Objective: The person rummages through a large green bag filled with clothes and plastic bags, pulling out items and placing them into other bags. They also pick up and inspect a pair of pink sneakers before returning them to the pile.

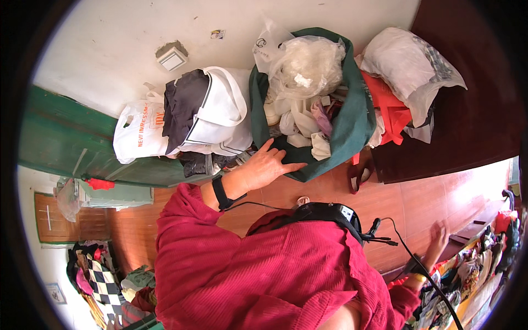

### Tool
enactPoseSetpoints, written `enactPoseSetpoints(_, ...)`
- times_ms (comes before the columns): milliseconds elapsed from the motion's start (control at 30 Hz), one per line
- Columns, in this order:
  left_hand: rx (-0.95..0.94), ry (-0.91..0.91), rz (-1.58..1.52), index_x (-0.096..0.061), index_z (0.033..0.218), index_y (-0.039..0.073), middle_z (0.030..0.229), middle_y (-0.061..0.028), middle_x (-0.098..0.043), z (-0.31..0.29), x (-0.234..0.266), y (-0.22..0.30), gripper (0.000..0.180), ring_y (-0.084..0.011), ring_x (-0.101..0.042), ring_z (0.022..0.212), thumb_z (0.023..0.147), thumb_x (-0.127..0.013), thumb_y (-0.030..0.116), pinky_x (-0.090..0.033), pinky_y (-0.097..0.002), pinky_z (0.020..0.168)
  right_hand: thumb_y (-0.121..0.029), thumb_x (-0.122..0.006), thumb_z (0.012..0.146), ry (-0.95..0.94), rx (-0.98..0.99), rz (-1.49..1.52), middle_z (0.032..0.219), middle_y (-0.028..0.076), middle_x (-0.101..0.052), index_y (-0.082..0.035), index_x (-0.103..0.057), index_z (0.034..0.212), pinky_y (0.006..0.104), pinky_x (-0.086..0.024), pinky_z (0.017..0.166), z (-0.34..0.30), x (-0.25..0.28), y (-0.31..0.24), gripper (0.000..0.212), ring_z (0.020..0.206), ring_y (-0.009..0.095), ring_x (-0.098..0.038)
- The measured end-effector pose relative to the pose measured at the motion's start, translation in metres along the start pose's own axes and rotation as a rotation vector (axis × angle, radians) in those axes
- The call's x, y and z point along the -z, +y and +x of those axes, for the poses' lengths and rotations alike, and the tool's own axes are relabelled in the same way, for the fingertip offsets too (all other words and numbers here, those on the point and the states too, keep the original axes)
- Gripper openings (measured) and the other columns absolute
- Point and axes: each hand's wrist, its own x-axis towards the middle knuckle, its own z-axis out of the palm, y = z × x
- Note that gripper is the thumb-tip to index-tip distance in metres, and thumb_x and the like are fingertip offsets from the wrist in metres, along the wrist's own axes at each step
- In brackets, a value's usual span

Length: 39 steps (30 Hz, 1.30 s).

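My left hand [265, 166] rests at the near rim of a large dark green cloth bag [352, 129], thumb and fingers spread and touching the fabric. Inside the bag lie a bunched clear plastic bag [308, 63], pale crumpled cloth pieces [300, 118] and a mauve item [320, 116]. My right hand [438, 237] is out at the lower right, away from the bag. Its slightly blurred fingers are stretched out, with nothing seen in them, near a bench edge and a pile of clothes.
A white tote [223, 118] with dark cloth [186, 104] stands left of the green bag. To its right, a red bag [385, 104] and a stuffed clear bag [399, 63] sit by a dark red panel [451, 121]. Clothes [478, 264] fill the lower right. A black cable [426, 264] hangs beside me.
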Motion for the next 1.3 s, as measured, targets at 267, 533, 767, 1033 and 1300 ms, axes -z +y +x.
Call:
enactPoseSetpoints(267, -0.061, -0.044, -0.121, -0.044, 0.14, 0.027, 0.078, -0.0067, -0.059, -0.017, 0.001, -0.028, 0.064, -0.0242, -0.058, 0.08, 0.079, -0.058, 0.013, -0.041, -0.0386, 0.089, -0.004, -0.058, 0.085, -0.686, 0.82, -0.583, 0.116, 0.013, -0.06, -0.003, -0.053, 0.125, 0.0386, -0.046, 0.097, -0.031, -0.262, -0.198, 0.04, 0.112, 0.027, -0.056)
enactPoseSetpoints(533, 0.174, -0.077, -0.609, -0.06, 0.112, 0.005, 0.108, -0.02, -0.061, -0.015, -0.001, -0.079, 0.03, -0.0378, -0.06, 0.095, 0.096, -0.048, 0.028, -0.051, -0.0433, 0.08, -0.013, -0.059, 0.079, -1.179, 1.261, -1.138, 0.087, 0.008, -0.059, -0.009, -0.061, 0.11, 0.0523, -0.029, 0.107, -0.095, -0.402, -0.162, 0.032, 0.096, 0.026, -0.057)
enactPoseSetpoints(767, 0.456, 0.099, -0.238, -0.043, 0.13, 0.001, 0.133, -0.031, -0.039, 0.005, -0.026, -0.09, 0.056, -0.0355, -0.065, 0.073, 0.078, -0.063, 0.007, -0.055, -0.0408, 0.066, -0.015, -0.056, 0.08, -1.144, 1.39, -0.991, 0.073, 0.005, -0.054, -0.011, -0.062, 0.096, 0.0507, -0.031, 0.106, -0.098, -0.397, -0.144, 0.018, 0.085, 0.024, -0.056)
enactPoseSetpoints(1033, 0.451, 0.07, -0.175, -0.043, 0.131, 0.007, 0.138, -0.0298, -0.037, 0.031, -0.034, -0.108, 0.051, -0.0349, -0.067, 0.074, 0.08, -0.05, 0.003, -0.056, -0.0418, 0.064, -0.017, -0.057, 0.079, -1.094, 1.326, -1.02, 0.074, 0.006, -0.054, -0.01, -0.061, 0.094, 0.0492, -0.033, 0.105, -0.103, -0.399, -0.144, 0.016, 0.084, 0.025, -0.056)
enactPoseSetpoints(1300, 0.546, 0.204, -0.212, -0.045, 0.128, 0.006, 0.134, -0.0268, -0.043, 0.02, -0.009, -0.105, 0.047, -0.0402, -0.065, 0.08, 0.081, -0.05, 0.001, -0.055, -0.0461, 0.069, -0.017, -0.058, 0.079, -1.096, 1.277, -1.005, 0.074, 0.006, -0.055, -0.01, -0.06, 0.091, 0.0482, -0.035, 0.104, -0.105, -0.397, -0.144, 0.013, 0.085, 0.025, -0.057)
